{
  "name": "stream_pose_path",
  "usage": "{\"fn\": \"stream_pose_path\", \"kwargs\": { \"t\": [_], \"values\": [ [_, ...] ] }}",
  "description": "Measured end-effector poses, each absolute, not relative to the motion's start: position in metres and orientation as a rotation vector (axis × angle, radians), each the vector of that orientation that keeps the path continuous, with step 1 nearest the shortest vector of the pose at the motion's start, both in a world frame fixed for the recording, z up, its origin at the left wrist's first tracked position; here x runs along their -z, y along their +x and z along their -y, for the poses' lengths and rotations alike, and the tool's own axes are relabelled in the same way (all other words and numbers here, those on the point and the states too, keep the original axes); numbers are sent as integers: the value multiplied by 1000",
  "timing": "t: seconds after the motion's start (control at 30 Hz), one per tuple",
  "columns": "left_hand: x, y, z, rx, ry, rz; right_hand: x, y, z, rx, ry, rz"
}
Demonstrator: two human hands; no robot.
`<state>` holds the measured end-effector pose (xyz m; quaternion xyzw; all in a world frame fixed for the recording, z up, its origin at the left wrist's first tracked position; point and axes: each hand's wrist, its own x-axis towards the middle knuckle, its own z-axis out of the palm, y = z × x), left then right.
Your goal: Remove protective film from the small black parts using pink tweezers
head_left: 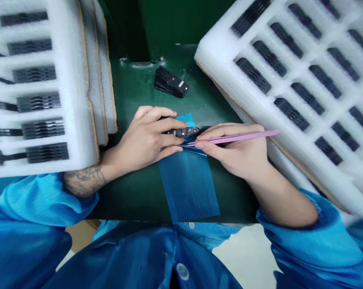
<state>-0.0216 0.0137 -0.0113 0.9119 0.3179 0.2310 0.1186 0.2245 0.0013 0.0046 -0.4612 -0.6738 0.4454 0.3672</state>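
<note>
The blue smock [181,257] lies nearest the camera, with its sleeves running forward to both hands. Over the green workbench [133,200], the left hand [145,138] pinches a small black component [183,131] between thumb and fingers, above a blue film sheet [187,188]. The right hand [229,154] is clamped on pink tweezers [235,138], whose tips reach the component's near edge; whether the tips are apart or together is too small to tell.

Caution: excess tweezer pressure may mark the component or flick it loose. A slackened left-hand pinch may drop it onto the film, disturbing the rows there. The far stack of black parts [170,82] and the foam trays [70,100] at left and right crowd the work area, so a wide hand movement may strike them.
</note>
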Motion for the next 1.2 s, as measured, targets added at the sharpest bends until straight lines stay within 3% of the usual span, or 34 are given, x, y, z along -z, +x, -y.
{"fn": "stream_pose_path", "kwargs": {
  "t": [0.4,0.63,1.2],
  "values": [
    [10,-21,-14,-701,2682,-916,-3,226,0,-1190,-1215,1623],
    [6,-22,-12,-635,2696,-909,0,229,6,-954,-1449,1440],
    [3,-18,-10,-611,2741,-931,5,225,4,-978,-1480,1416]
  ]
}}
